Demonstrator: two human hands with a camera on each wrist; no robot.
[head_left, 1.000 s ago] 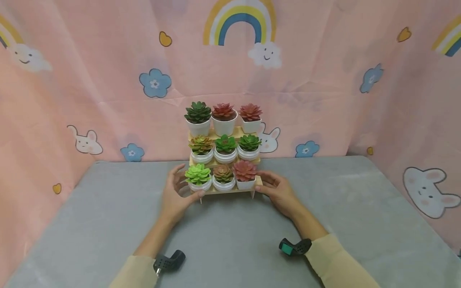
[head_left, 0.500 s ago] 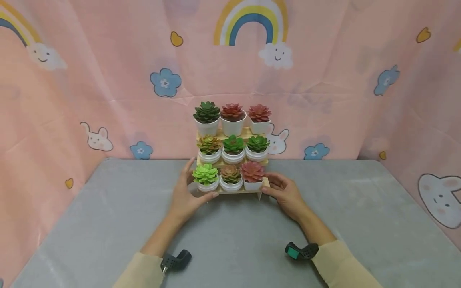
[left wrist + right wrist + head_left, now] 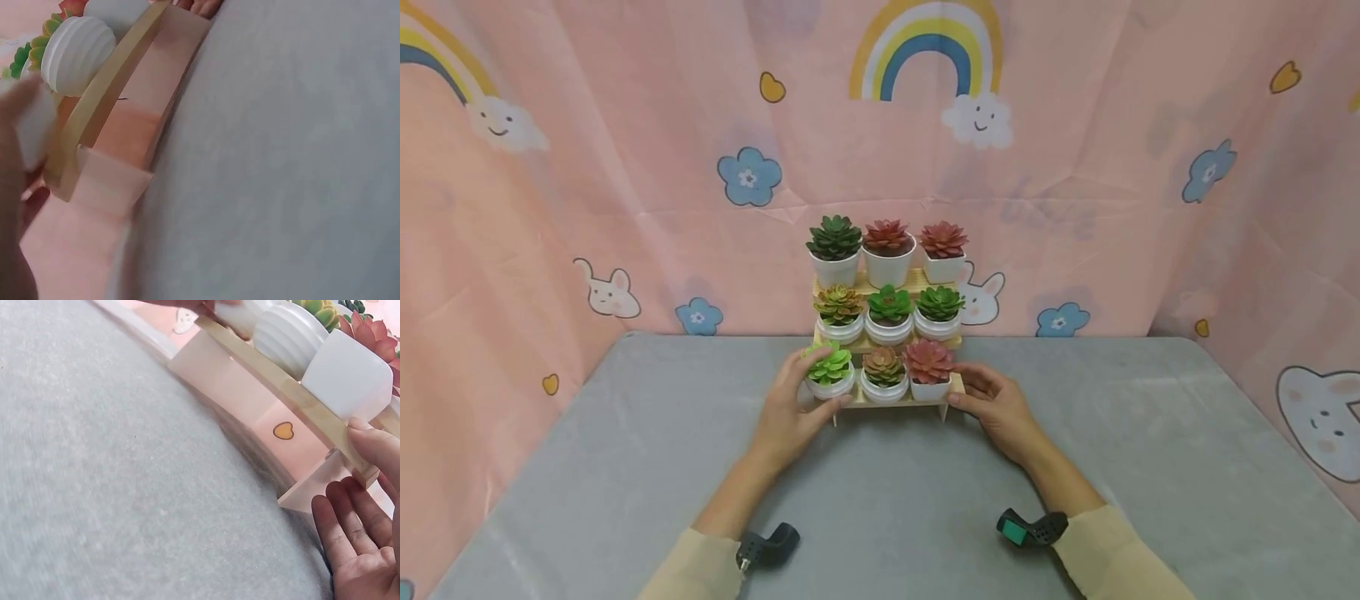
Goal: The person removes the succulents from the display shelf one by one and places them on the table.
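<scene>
Well — plain white pots [image 3: 889, 333], wooden stand [image 3: 284, 386]

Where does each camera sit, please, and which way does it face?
Head: on the head, facing forward and down at the three-tier wooden stand of potted succulents; left hand, right hand and sleeves show.
Left wrist: on that wrist, facing along the lowest shelf; left hand shows at left, right hand partly at top.
Right wrist: on that wrist, facing along it from the other end; right hand shows at right, left hand partly at top.
Shared: both wrist views show that shelf and the gray tabletop.
</scene>
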